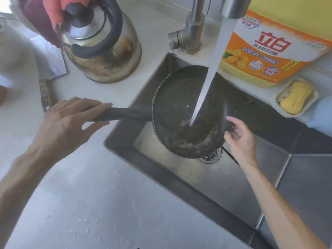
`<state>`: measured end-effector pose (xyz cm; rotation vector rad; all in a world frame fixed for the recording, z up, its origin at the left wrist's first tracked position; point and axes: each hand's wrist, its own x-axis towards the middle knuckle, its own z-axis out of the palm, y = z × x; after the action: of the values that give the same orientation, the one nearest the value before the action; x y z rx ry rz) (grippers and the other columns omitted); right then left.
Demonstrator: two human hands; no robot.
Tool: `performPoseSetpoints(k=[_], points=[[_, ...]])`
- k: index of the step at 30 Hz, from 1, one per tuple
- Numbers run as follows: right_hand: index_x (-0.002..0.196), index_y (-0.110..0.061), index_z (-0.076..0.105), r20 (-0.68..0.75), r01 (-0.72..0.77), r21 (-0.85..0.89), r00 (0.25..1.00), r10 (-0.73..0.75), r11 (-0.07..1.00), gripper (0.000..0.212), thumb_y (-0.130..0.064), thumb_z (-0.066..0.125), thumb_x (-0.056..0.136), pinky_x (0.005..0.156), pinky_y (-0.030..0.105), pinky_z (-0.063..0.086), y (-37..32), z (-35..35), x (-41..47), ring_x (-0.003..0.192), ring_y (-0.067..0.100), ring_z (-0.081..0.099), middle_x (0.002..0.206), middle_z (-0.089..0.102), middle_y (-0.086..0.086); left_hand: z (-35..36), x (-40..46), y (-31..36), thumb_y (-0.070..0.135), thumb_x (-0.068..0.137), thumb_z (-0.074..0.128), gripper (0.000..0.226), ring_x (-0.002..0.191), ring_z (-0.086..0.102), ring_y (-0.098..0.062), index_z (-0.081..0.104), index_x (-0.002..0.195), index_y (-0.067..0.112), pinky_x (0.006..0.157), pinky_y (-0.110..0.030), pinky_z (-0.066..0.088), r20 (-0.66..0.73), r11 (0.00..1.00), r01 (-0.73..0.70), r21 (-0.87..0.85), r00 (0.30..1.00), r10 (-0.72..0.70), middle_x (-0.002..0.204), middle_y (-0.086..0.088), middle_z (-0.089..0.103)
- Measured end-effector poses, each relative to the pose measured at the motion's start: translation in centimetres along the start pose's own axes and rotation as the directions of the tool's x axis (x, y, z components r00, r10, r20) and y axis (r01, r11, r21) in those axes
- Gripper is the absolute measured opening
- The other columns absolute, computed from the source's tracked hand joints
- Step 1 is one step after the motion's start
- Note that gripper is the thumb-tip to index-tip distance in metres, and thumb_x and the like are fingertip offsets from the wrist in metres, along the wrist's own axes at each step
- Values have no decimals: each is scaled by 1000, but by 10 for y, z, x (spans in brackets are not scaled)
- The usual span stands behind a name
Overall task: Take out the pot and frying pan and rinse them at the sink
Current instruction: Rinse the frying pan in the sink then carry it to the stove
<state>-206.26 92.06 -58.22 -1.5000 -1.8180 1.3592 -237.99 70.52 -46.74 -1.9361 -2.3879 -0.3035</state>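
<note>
Both of my hands were on the frying pan [186, 112], which I held tilted over the sink [224, 178] with the stream from the tap [195, 24] striking its inner face. My left hand [70, 123] gripped the long dark handle [124, 114], fingers [95, 105] wrapped over the top and thumb beneath. My right hand [239, 135] steadied the far rim, fingers loosely curled against the edge rather than clamped. The pan looked stiff and fairly heavy for its size, and its weight sat well out from the handle, so I judged the handle the proper hold and the rim only a support. Wet metal and greasy residue in the bottom would have made that rim slippery. No pot was in view; a kettle [102, 51] stood on the tabletop [89, 194] near the sink, and a detergent bottle [269, 51] behind it.
</note>
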Motion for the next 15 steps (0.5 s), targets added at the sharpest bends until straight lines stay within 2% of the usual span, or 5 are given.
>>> performPoseSetpoints(k=[3, 7, 9, 11, 15], points=[[115, -18, 63, 108, -139, -16, 984, 140, 990, 46, 8, 55, 78, 70, 1, 43, 16, 7, -7, 74, -15, 60, 103, 67, -3, -14, 14, -7, 35, 88, 58, 35, 84, 64, -30, 66, 118, 19, 67, -41, 49, 64, 997, -73, 15, 995, 72, 101, 0, 70], [102, -29, 68, 203, -195, -196, 951, 235, 961, 36, -3, 59, 78, 75, 8, 41, 15, -2, -3, 83, -1, 60, 103, 68, -4, -10, 8, -13, 53, 88, 42, 44, 83, 64, -19, 64, 117, 28, 55, -29, 47, 258, 996, -12, -85, 966, 34, 92, 31, 51], [102, -32, 69, 230, -194, -319, 934, 274, 928, 34, -11, 58, 79, 81, 14, 39, 8, -12, 5, 95, 4, 59, 103, 66, -8, 2, -4, -10, 57, 86, 37, 47, 80, 63, -17, 63, 115, 31, 56, -23, 42, 321, 990, 51, -130, 947, -6, 88, 24, 57], [102, -36, 69, 232, -171, -412, 930, 285, 895, 31, -17, 57, 80, 87, 21, 39, -4, -24, 13, 100, 6, 58, 107, 67, -5, 14, -18, -3, 56, 85, 40, 42, 82, 64, -19, 60, 114, 33, 61, -28, 42, 359, 979, 137, -154, 930, -74, 93, 13, 66], [111, -28, 68, 199, -21, -518, 969, 145, 855, 35, -16, 55, 81, 87, 21, 38, -40, -44, 21, 88, 8, 57, 109, 69, 1, 34, -34, 13, 41, 87, 60, 28, 84, 61, -17, 56, 114, 36, 66, -30, 41, 430, 943, 289, -167, 881, -194, 102, 12, 66]])
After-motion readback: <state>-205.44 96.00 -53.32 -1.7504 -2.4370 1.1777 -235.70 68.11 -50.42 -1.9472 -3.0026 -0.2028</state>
